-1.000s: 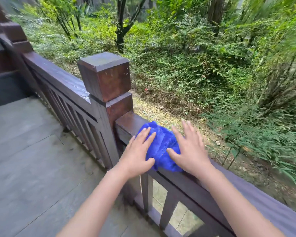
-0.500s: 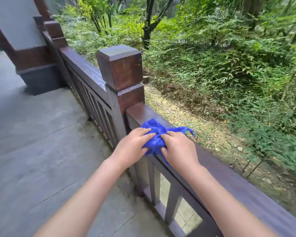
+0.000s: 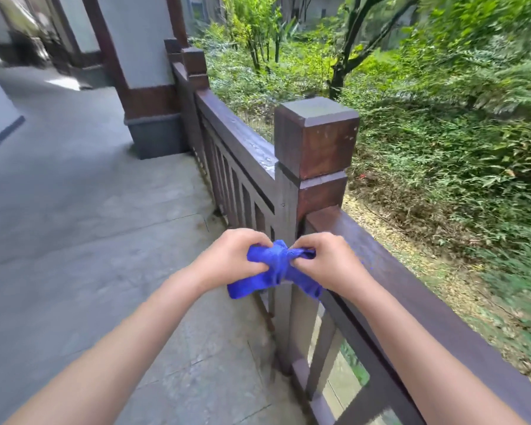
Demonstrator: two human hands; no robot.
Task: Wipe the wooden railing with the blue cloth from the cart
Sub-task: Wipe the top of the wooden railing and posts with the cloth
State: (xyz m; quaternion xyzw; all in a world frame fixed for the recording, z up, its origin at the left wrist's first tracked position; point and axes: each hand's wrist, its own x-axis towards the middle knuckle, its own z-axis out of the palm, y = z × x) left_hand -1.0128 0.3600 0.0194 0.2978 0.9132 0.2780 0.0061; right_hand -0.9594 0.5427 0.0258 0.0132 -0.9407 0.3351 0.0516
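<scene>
The blue cloth (image 3: pixel 276 271) is bunched and twisted between both hands, lifted off the railing top and held just in front of it. My left hand (image 3: pixel 230 256) grips its left part and my right hand (image 3: pixel 325 262) pinches its right part. A loose end hangs down below the hands. The dark wooden railing (image 3: pixel 411 289) runs from the lower right toward the far left, with a square brown post (image 3: pixel 316 142) right behind the hands. No cart is in view.
Grey stone floor (image 3: pixel 89 210) spreads to the left. A white column on a grey base (image 3: pixel 154 118) stands against the far railing section (image 3: pixel 236 139). Beyond the railing lie bushes, trees and bare soil (image 3: pixel 411 118).
Both hands went from pressing flat on the cloth on the rail to gathering it and lifting it off the rail toward me. The view has swung left along the walkway.
</scene>
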